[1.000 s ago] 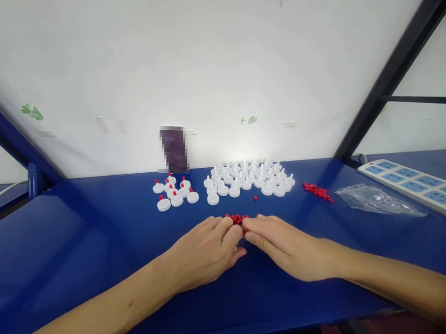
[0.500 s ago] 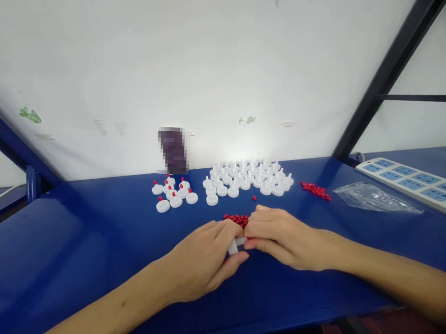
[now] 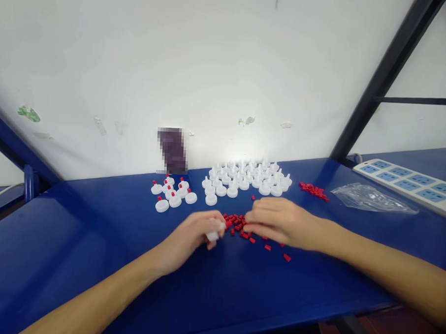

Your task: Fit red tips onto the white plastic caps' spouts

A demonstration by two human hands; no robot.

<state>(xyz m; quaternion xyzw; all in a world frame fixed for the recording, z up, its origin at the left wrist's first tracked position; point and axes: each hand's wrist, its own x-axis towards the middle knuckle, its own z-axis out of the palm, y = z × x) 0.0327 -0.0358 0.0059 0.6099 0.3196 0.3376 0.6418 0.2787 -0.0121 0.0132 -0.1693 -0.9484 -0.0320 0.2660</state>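
Note:
My left hand [image 3: 194, 237] is closed round a white nozzle cap [image 3: 213, 235], tilted so that its spout points right. A red tip cap [image 3: 228, 224] sits at the end of that spout. Just right of it, my right hand [image 3: 279, 223] hovers low over a loose pile of small red tip caps [image 3: 237, 220]. Its fingers are curled together, and whatever may be between the fingertips is hidden. Part of the pile lies behind and under this hand, with a few caps [image 3: 286, 257] scattered nearer me.
White nozzle caps without red tips [image 3: 232, 192] stand grouped by the wall. Several red-tipped ones [image 3: 161, 205] stand left of them. To the right lie another red pile [image 3: 314, 191], a clear plastic bag [image 3: 371, 198] and a power strip [image 3: 410, 184]. A pixelated dark rectangle [image 3: 173, 151] is at the wall.
My hands have come apart. The left has moved left with the nozzle cap, whose red tip now shows. My right hand has risen slightly over the pile, uncovering scattered red caps.

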